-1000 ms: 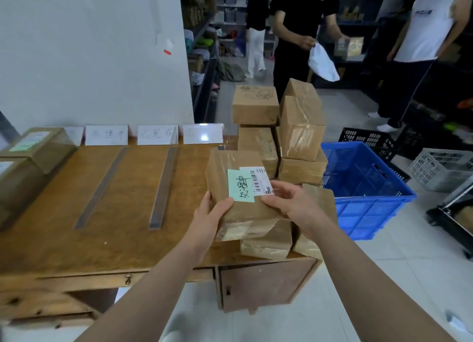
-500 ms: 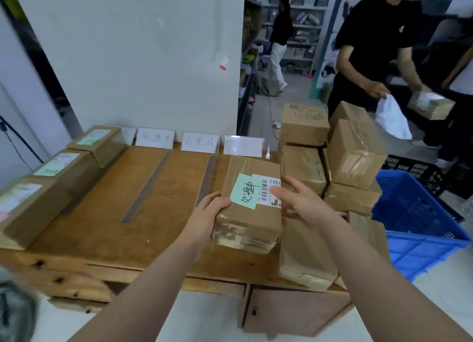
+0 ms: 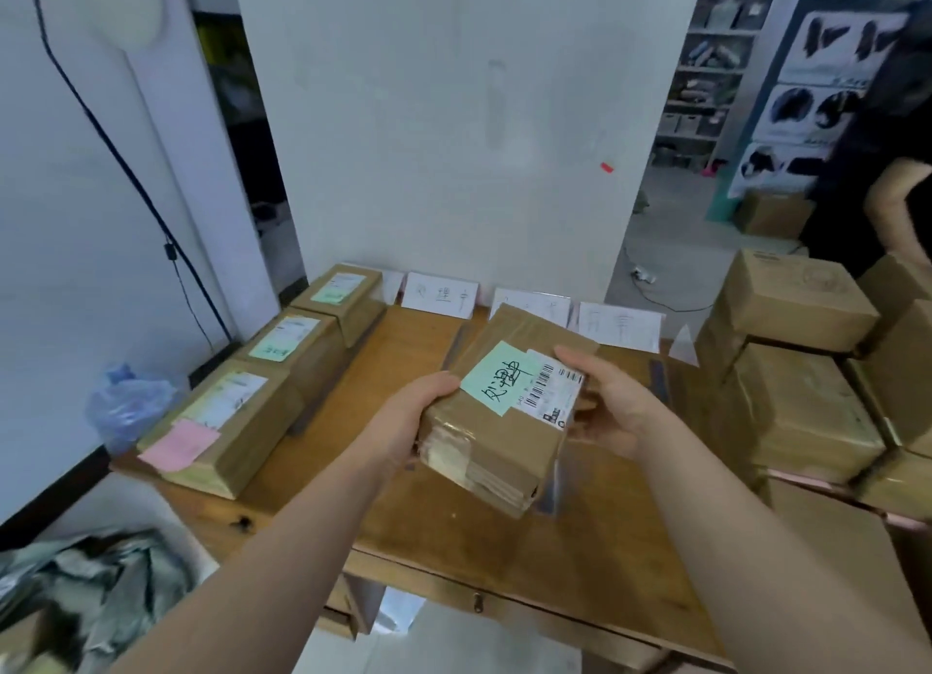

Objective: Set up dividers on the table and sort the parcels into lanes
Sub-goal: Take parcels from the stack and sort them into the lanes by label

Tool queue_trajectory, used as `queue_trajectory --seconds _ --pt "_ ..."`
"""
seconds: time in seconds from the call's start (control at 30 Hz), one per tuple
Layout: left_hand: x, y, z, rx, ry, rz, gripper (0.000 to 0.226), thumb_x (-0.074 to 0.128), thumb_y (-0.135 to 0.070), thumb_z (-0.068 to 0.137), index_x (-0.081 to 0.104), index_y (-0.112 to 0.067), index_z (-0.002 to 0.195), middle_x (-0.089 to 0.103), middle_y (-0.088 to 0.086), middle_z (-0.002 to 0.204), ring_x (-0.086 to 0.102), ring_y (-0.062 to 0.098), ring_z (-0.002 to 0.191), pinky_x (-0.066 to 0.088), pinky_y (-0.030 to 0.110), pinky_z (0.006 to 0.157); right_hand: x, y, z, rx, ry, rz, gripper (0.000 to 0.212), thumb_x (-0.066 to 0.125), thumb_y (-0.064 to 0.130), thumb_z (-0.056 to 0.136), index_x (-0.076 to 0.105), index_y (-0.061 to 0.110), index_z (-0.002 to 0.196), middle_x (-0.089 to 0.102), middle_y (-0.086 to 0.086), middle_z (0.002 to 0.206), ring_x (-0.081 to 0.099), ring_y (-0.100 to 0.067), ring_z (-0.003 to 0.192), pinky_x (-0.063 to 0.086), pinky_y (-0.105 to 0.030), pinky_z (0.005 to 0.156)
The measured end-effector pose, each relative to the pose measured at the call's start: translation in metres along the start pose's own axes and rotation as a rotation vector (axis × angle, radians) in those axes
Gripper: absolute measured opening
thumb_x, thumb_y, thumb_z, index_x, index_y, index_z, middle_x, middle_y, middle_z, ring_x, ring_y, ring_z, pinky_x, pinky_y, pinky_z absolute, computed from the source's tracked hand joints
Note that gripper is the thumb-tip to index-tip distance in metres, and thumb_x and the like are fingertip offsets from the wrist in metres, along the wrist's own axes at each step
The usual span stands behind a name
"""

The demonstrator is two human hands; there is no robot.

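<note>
I hold a brown taped parcel with a green handwritten note and a barcode label above the wooden table. My left hand grips its left edge, and my right hand grips its right edge. Three parcels lie in a row along the table's left side: a near one with a pink note, a middle one and a far one. A grey divider strip lies beside that row. White lane cards stand against the wall at the back.
A stack of brown parcels fills the table's right side. A person in black stands at the far right. A blue plastic bag sits left of the table, and grey crumpled wrapping lies at lower left.
My view has swung left and closer to the table. The parcel in both hands has moved left, away from the stack and over the middle of the table.
</note>
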State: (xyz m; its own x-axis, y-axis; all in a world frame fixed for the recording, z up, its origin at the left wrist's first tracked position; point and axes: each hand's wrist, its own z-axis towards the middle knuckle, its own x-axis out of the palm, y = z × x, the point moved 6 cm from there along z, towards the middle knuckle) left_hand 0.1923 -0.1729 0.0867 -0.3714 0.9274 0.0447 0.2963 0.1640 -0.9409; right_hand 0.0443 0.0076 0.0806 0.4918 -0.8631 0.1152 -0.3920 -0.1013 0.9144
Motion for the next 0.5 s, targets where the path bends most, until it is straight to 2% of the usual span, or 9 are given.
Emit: queue_trajectory --seconds 0.07,0.1,0.17,0.2,0.27,0.37,0.5 --pt "-0.034 -0.003 0.008 -0.019 -0.075 0.01 0.031 0.06 -0.055 0.085 0.069 -0.031 0.103 0.074 -0.007 0.089 0.07 0.011 0.079 0.055 0.037 0.085 0.03 0.0 0.015 0.019 -0.014 0.039 0.045 0.077 0.043 0.074 0.064 0.012 0.105 0.074 -0.006 0.077 0.059 -0.03 0.089 0.059 -0.043 0.066" --pt "-0.049 -0.004 0.01 -0.033 -0.107 0.039 0.039 0.057 -0.057 0.087 0.063 -0.03 0.115 0.071 -0.008 0.1 0.068 0.013 0.089 0.054 0.042 0.091 0.043 0.001 0.022 0.019 -0.046 0.076 0.051 0.078 0.042 0.073 0.062 0.013 0.112 0.074 -0.007 0.084 0.059 -0.03 0.088 0.059 -0.042 0.062" --pt "-0.075 -0.004 0.013 -0.061 -0.14 0.122 0.061 0.052 -0.065 0.087 0.047 -0.029 0.136 0.058 -0.005 0.127 0.06 0.02 0.11 0.048 0.051 0.099 0.062 0.002 0.037 0.01 -0.141 0.14 0.078 0.082 0.038 0.07 0.045 0.017 0.134 0.074 -0.007 0.098 0.065 -0.029 0.081 0.057 -0.043 0.062" --pt "-0.086 -0.004 0.015 -0.071 -0.152 0.146 0.072 0.051 -0.068 0.086 0.038 -0.028 0.144 0.05 -0.001 0.138 0.056 0.023 0.117 0.046 0.052 0.101 0.069 0.002 0.044 -0.002 -0.181 0.16 0.08 0.083 0.037 0.069 0.041 0.019 0.134 0.075 -0.005 0.094 0.066 -0.026 0.078 0.056 -0.042 0.062" --pt "-0.101 -0.003 0.023 -0.083 -0.172 0.162 0.083 0.051 -0.068 0.086 0.027 -0.024 0.152 0.041 0.004 0.149 0.053 0.027 0.122 0.048 0.051 0.1 0.083 0.001 0.058 -0.016 -0.241 0.214 0.067 0.085 0.035 0.068 0.044 0.021 0.119 0.076 -0.002 0.079 0.067 -0.022 0.076 0.057 -0.042 0.063" --pt "-0.115 -0.006 0.04 -0.066 -0.151 0.155 0.078 0.053 -0.061 0.089 0.029 -0.021 0.151 0.046 0.005 0.146 0.057 0.023 0.117 0.051 0.048 0.098 0.101 -0.001 0.081 -0.013 -0.276 0.261 0.059 0.087 0.034 0.066 0.043 0.024 0.103 0.072 -0.007 0.097 0.068 -0.027 0.089 0.057 -0.052 0.073" --pt "-0.125 -0.017 0.076 -0.03 -0.11 0.13 0.061 0.055 -0.048 0.095 0.037 -0.022 0.147 0.056 0.0 0.135 0.06 0.02 0.115 0.054 0.045 0.094 0.119 0.004 0.116 -0.004 -0.315 0.252 0.068 0.088 0.04 0.062 0.04 0.026 0.108 0.067 -0.008 0.11 0.066 -0.032 0.098 0.053 -0.059 0.084"
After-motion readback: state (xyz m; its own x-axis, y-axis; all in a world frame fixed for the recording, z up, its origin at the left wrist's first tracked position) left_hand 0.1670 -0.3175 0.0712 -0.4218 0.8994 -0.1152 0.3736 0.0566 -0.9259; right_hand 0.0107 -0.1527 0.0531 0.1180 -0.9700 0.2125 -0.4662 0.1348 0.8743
